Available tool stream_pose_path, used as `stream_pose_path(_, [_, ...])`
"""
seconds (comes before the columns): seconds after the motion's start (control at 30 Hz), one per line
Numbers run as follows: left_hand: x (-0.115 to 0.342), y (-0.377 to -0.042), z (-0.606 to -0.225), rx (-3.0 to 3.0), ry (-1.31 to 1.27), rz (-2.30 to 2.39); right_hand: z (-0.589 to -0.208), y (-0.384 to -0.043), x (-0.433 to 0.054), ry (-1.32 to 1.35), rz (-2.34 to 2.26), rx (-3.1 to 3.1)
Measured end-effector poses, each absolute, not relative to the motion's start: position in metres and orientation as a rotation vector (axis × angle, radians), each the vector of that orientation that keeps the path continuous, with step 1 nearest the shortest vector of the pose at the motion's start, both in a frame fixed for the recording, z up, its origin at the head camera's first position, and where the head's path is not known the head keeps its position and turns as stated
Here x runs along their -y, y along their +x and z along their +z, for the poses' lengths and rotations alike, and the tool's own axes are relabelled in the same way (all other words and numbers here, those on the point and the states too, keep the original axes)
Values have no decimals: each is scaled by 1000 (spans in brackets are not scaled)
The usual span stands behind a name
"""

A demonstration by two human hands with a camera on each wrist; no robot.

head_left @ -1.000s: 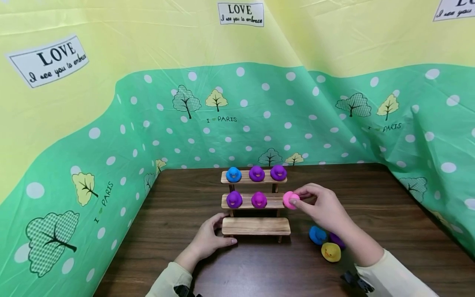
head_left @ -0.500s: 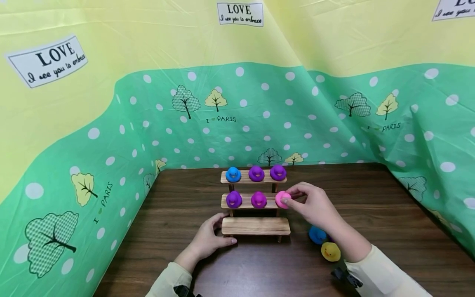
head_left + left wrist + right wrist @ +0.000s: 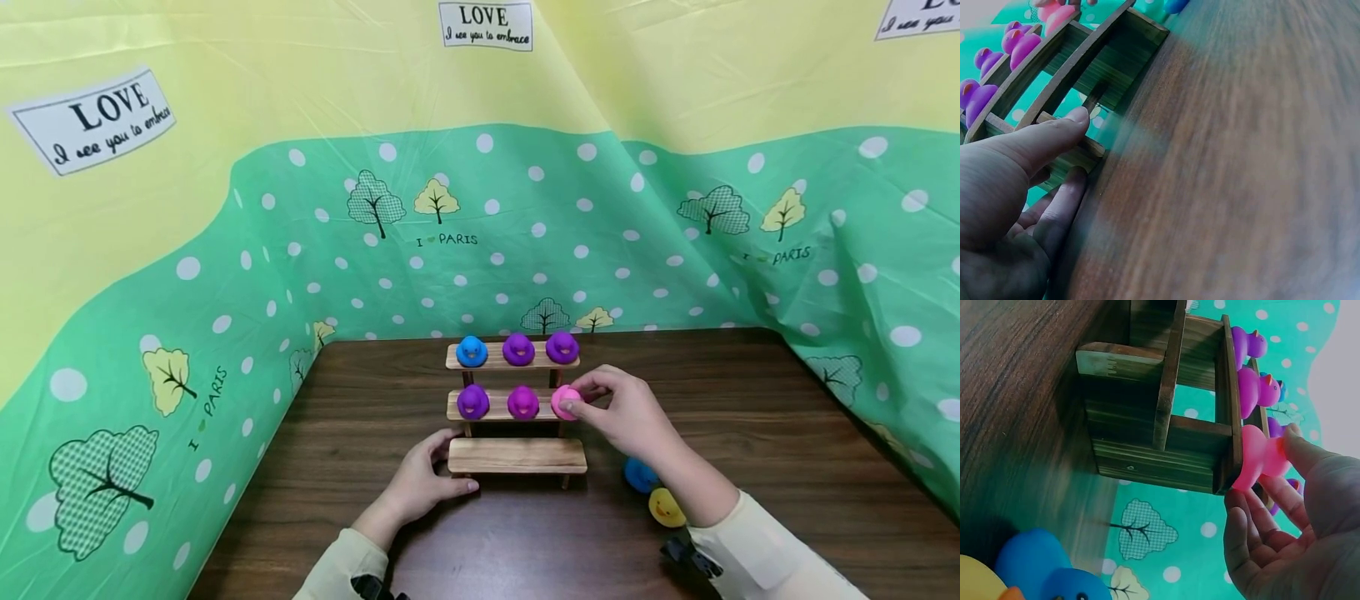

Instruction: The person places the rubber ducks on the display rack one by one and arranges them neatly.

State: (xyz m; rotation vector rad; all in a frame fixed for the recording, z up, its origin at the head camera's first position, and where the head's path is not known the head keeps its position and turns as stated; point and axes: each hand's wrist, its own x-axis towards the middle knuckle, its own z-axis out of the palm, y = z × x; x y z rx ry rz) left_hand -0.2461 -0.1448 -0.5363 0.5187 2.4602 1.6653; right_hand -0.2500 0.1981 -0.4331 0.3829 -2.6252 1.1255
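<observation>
A three-step wooden display stand [image 3: 517,457] stands on the dark table. My right hand [image 3: 633,417] pinches a pink rubber duck [image 3: 564,402] at the right end of the middle step. In the right wrist view, the thumb is on the head of the pink duck [image 3: 1252,459] and its base meets the step. My left hand [image 3: 422,482] holds the left end of the stand low down, its thumb [image 3: 1063,134] in front and fingers behind. Beside the pink one on the middle step sit a magenta duck [image 3: 523,403] and a purple duck [image 3: 473,402].
A blue duck [image 3: 472,352] and two purple ducks [image 3: 519,350] line the top step. The bottom step carries nothing. On the table [image 3: 525,550] under my right forearm lie another blue duck [image 3: 640,474] and a yellow duck [image 3: 666,507]. A printed green curtain [image 3: 420,292] hangs behind.
My right hand has moved left with the pink duck, from beyond the middle step's right end to over it. My left hand has stayed at the stand.
</observation>
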Motion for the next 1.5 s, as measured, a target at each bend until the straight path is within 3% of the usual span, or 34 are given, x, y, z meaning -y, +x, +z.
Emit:
stream_pose_path(0.77, [144, -246, -534, -2455, 518, 1665, -433, -244, -203, 402, 1106, 2625])
stream_pose_path(1.5, [145, -245, -537, -2460, 511, 1669, -460, -221, -262, 380, 1114, 2759])
